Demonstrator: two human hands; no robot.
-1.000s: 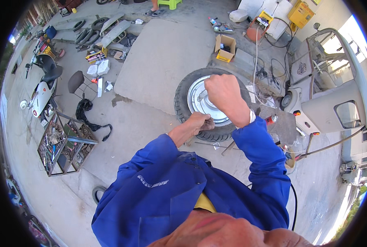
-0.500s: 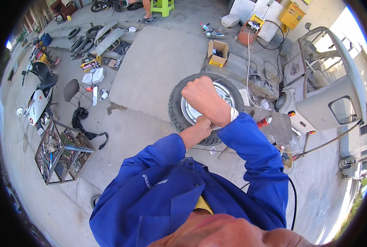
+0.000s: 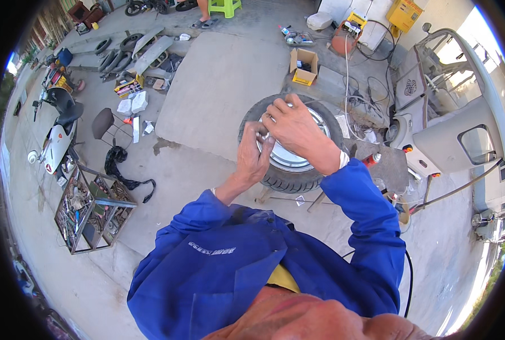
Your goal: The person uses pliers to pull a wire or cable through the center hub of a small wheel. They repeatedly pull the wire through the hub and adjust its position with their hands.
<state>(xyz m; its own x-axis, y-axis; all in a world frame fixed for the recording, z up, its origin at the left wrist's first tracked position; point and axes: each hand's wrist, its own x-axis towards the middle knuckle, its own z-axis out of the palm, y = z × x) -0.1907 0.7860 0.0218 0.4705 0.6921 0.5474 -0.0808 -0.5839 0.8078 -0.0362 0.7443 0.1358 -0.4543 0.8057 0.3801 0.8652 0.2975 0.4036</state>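
My left hand (image 3: pixel 254 157) and my right hand (image 3: pixel 295 127) meet above a wheel with a black tyre (image 3: pixel 289 180) and a silver rim (image 3: pixel 286 158). The fingers of both hands are curled in, the right ones bent over toward the left hand's fingertips. Whatever they grip, if anything, is hidden or too small to name. Around my right wrist is a white band (image 3: pixel 343 159). My hands cover part of the rim and of the tyre's far left side.
A red spray can (image 3: pixel 371 160) stands right of the wheel. Beyond it are an open cardboard box (image 3: pixel 303 67), hoses and a white three-wheeled vehicle (image 3: pixel 450 139). To the left are a metal tool rack (image 3: pixel 94 211), a chair (image 3: pixel 103 123) and a motorcycle (image 3: pixel 60 141). Another person's feet (image 3: pixel 203 24) show at the top.
My right fist was raised over my left hand, crossing its wrist area. Now the hands are side by side, fingertips together, the left one farther forward and more visible. The view has shifted slightly.
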